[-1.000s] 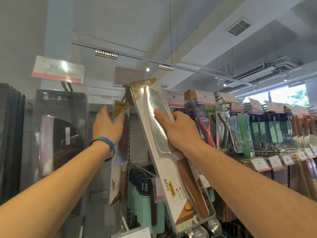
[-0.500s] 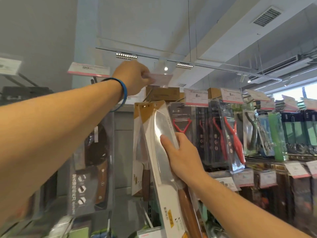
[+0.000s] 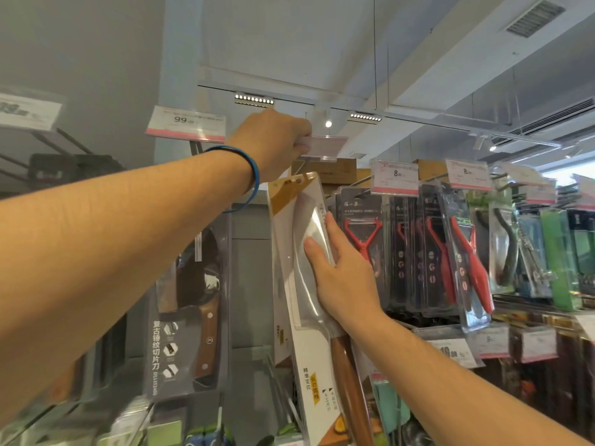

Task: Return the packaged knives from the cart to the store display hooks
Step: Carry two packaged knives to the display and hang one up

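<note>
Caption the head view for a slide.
Left hand lifts price tag while right hand raises packaged knife toward the hook.

Reaching up with bare left hand (image 3: 273,140), blue band at wrist, fingers pinching closed overhead; pressing bare right hand (image 3: 341,272) lower, thumb and fingers clasping, forearm angling up from lower right.

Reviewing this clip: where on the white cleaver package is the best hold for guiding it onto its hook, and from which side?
Mid-body, from the right edge, as the right hand does now. The white cleaver package is long, flat and tilted, its hang hole at the top under the price tag holder lifted by the left hand, so the top stays clear.
</note>
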A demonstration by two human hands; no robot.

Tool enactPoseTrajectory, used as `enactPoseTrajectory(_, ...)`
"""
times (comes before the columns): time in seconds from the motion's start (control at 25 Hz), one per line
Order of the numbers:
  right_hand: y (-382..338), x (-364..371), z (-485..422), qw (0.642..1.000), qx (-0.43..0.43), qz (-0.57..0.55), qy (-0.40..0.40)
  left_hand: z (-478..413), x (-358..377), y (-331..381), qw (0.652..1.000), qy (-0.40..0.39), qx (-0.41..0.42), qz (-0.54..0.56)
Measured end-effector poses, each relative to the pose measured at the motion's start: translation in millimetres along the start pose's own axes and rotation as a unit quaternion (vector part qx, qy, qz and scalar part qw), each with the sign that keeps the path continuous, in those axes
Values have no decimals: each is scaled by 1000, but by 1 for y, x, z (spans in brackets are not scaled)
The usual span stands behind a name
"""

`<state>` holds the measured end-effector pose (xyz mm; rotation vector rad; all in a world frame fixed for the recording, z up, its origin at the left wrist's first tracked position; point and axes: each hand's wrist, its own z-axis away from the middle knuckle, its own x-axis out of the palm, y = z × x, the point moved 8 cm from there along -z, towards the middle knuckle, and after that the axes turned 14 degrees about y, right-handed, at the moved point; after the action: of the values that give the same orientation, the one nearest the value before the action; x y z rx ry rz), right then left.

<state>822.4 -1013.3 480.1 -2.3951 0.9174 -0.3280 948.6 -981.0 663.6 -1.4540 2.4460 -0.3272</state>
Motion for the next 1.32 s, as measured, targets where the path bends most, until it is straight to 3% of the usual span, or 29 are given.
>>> enactPoseTrajectory(0.16,15,12,21,999,34,0,-39,-1,-2,-4,1000,-10,-25,12)
enactPoseTrajectory(0.36,-2,-6,6,998,18,-47,30,-2,0,-5,999,-20,-28,20)
enactPoseTrajectory(0.72,13,-5,-7,994,81,-66,43,-2,-3,-6,999,-13,-28,26)
enactPoseTrajectory(1.32,2,0,-7,1000,3,24,1,-5,-1,-11,999,-6,-35,5)
